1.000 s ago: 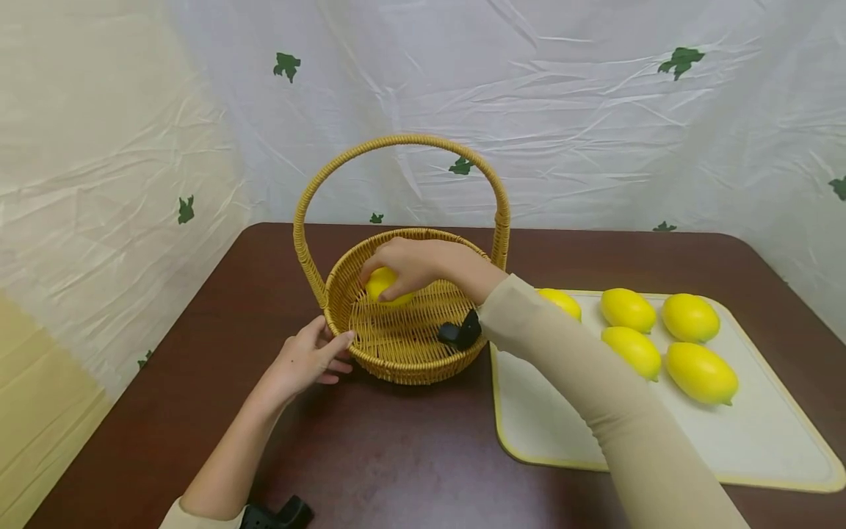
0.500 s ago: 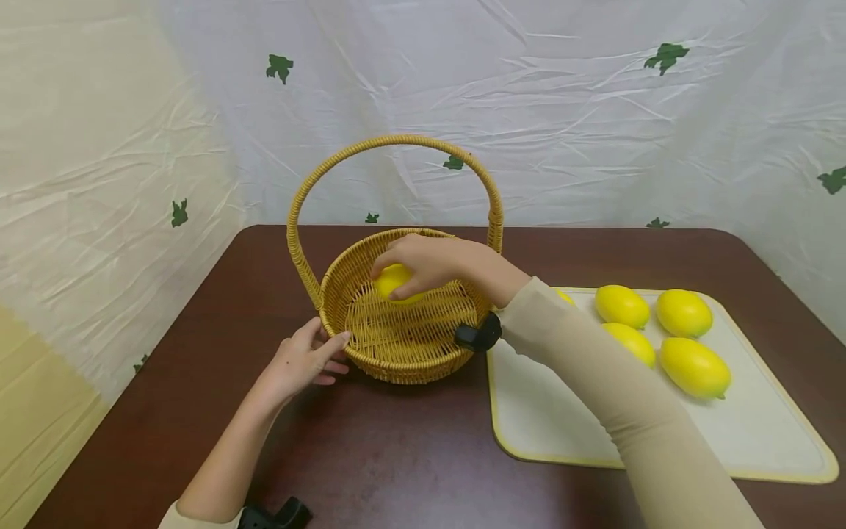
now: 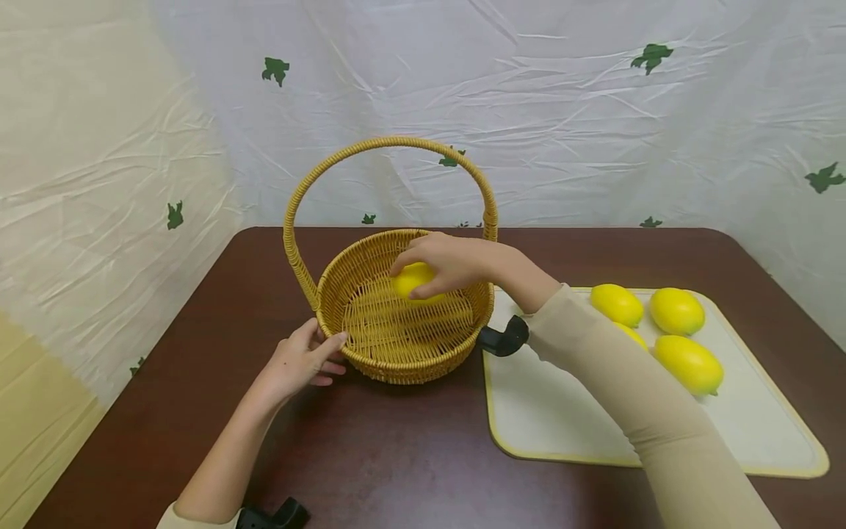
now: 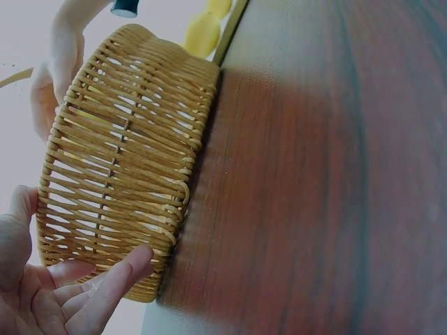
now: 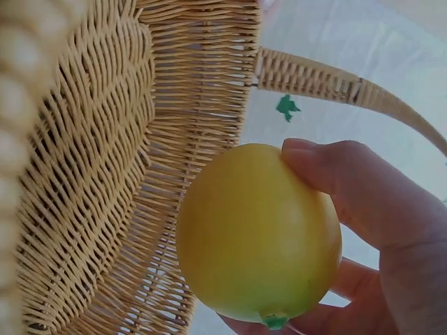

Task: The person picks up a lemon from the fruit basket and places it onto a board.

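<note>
A round wicker basket [image 3: 403, 364] with a tall arched handle stands on the table. My left hand [image 3: 297, 364] holds its near left side, thumb over the rim and fingers against the outer wall; the left wrist view shows those fingers [image 4: 105, 296] on the weave. Inside the basket's opening, toward the right, my right hand [image 3: 456, 261] grips a yellow lemon [image 3: 416, 283] from above. In the right wrist view the lemon [image 5: 258, 237] has a green tip, and the thumb presses its side. The lemon appears raised off the woven bottom.
Right of the basket lies a white tray [image 3: 562, 433] with a yellow edge. Several lemons rest on it, among them one nearest the front [image 3: 689, 365]; the right sleeve [image 3: 628, 382] covers part of the tray. A pale cloth [image 3: 562, 110] hangs behind the table.
My right hand has moved rightward within the basket, still gripping the lemon. The left hand keeps its place on the basket rim. The whole view has shifted slightly.
</note>
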`<state>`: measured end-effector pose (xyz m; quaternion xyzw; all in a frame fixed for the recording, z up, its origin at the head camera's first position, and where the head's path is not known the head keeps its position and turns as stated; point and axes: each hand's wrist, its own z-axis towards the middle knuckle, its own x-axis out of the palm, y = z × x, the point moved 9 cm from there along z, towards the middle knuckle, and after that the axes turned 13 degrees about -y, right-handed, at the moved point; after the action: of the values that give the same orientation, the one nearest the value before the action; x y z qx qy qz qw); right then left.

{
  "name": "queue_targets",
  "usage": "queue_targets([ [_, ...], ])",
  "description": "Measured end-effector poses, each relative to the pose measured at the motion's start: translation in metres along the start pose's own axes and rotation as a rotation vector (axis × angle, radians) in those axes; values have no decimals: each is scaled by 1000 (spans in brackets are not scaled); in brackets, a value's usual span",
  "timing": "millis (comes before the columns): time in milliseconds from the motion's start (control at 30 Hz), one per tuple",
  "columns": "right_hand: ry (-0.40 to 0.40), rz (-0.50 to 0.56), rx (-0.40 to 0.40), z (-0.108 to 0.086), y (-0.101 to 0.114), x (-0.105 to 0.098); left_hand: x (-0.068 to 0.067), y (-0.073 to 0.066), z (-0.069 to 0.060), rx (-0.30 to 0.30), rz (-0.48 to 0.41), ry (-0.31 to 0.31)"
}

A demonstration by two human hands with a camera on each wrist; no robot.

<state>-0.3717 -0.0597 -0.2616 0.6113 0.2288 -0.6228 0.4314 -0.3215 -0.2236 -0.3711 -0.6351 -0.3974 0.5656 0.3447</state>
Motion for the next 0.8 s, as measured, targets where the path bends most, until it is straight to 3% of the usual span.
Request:
queue_targets([
  [467, -104, 96, 22, -43, 0, -16, 0, -3, 2, 5, -16, 13],
  [800, -192, 82, 16, -77, 6, -29, -1, 2, 4, -2, 4, 11],
])
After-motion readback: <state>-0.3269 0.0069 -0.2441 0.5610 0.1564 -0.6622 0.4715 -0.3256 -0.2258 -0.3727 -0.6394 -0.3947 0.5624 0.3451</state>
